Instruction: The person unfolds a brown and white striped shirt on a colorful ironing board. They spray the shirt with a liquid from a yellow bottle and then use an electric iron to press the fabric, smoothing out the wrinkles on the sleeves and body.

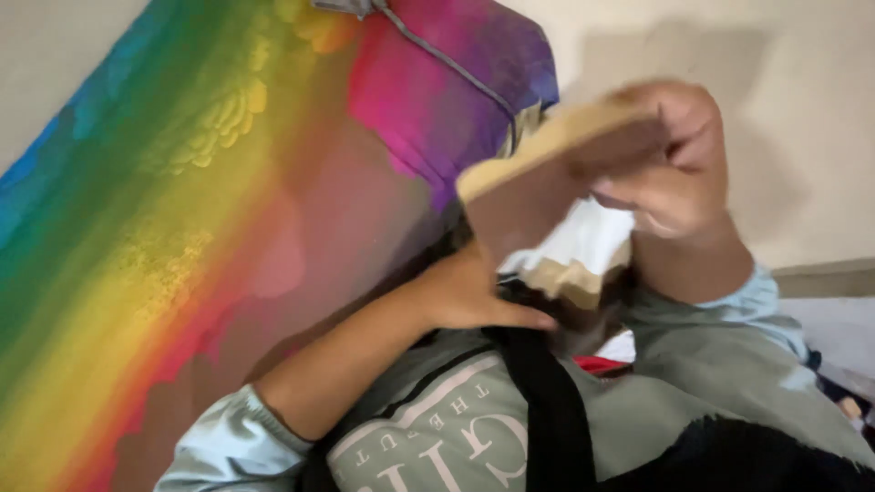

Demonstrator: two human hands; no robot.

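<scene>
My right hand (670, 159) is raised at the upper right and closed around a flat tan-and-brown piece (533, 178), which is motion-blurred and looks like a board or a sole. My left hand (469, 292) is lower, at the centre. Its fingers lie on the top of a black strap (542, 401) that runs down across my grey-green printed shirt (437, 437). Between the hands I see a white and tan bundle (583, 251) above something dark; what it is I cannot tell.
A rainbow-coloured cloth (155, 228) covers the left half of the view, and a grey cord (447, 59) lies over its purple end. A pale wall (802, 109) fills the upper right. Something red (597, 364) peeks out under the bundle.
</scene>
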